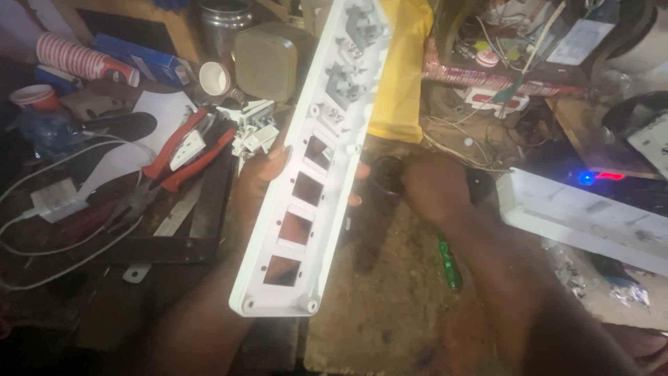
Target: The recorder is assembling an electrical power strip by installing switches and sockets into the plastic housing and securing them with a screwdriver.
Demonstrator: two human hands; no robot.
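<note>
My left hand (259,182) grips a long white plastic socket-strip housing (314,167) from underneath, thumb on its left edge. The housing is held tilted and runs from lower left up to the top middle; several square cut-outs are open, and grey inserts sit in the upper ones. To the right of the strip, my right hand (433,186) is closed around a small dark round object (386,173). What that object is cannot be made out.
Red-handled pliers (182,161) and small white plastic parts (252,132) lie on the cluttered bench at left, with a white cable (62,209). A green-handled screwdriver (449,261) lies below my right hand. Another white housing (584,219) sits at right, yellow cloth (403,63) behind.
</note>
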